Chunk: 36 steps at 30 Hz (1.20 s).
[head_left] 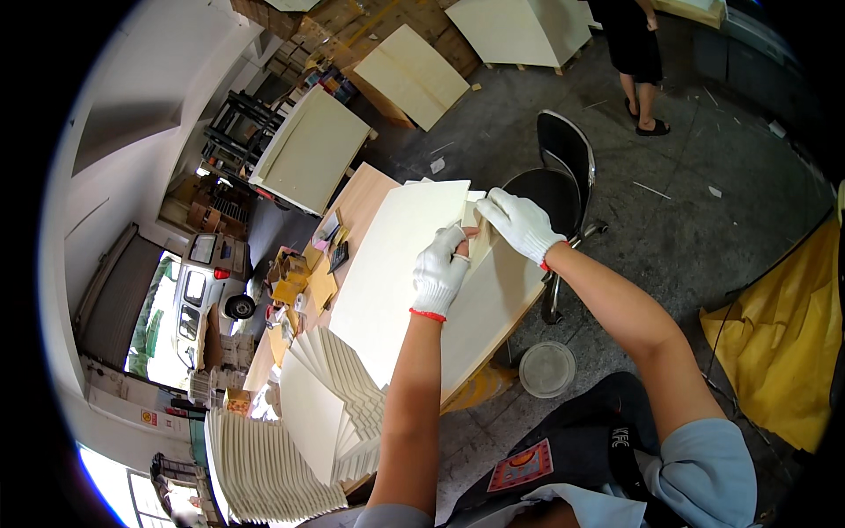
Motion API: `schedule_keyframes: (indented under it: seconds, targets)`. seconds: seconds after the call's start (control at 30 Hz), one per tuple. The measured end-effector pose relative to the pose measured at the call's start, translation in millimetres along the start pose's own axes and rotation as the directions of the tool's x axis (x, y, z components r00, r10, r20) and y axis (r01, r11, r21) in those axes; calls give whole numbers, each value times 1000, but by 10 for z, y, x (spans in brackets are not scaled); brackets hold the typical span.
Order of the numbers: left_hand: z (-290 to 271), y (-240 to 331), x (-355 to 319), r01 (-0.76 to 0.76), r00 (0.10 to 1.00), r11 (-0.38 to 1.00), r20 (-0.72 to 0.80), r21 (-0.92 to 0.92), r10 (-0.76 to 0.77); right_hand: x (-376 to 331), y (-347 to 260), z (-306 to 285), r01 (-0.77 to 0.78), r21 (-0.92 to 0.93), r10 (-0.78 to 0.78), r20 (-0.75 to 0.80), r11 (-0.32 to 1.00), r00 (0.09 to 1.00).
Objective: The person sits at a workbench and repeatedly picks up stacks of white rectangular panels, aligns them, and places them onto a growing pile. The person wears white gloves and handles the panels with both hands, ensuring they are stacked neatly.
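Head view: L hand (440, 273) & R hand (519, 222), both gloved, pinched shut on a small cream card (473, 220) over the big cream sheet (400, 264) on the workbench (361, 198). Risk, I'd say: gloves slipping, so card could skew or crease.

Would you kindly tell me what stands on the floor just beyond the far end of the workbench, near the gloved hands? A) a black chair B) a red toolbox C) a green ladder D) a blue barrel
A: a black chair with a dark seat and backrest stands just past the workbench, close to the right hand and left hand.
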<state>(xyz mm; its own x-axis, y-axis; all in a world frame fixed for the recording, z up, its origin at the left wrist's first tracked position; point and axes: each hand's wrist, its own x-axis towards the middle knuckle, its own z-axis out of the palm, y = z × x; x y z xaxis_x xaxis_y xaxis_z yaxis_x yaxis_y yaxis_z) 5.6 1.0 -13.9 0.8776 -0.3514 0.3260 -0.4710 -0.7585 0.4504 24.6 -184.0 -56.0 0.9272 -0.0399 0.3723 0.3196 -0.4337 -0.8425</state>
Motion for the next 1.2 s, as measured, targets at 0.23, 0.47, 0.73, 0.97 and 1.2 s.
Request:
schedule_keyframes:
  seconds: [0.23,0.47,0.73,0.97,1.2]
  targets:
    - [-74,167,-21,29,999,997,26,72,-31,-13,-30,-32,-15,23,15,-8,1000,1000]
    - [-22,29,-32,-77,995,997,-71,-8,77,-21,-19,1,-36,43,36,1,998,999]
    - [-16,82,-25,-107,994,990,-20,96,109,-35,-3,3,-56,68,57,-5,996,998]
    - [-25,200,-110,-147,980,968,-103,205,171,-40,99,-323,81,-208,-73,45,975,996]
    - [33,91,-65,-164,978,925,-64,343,197,-19,201,-275,321,-488,-273,170,812,947]
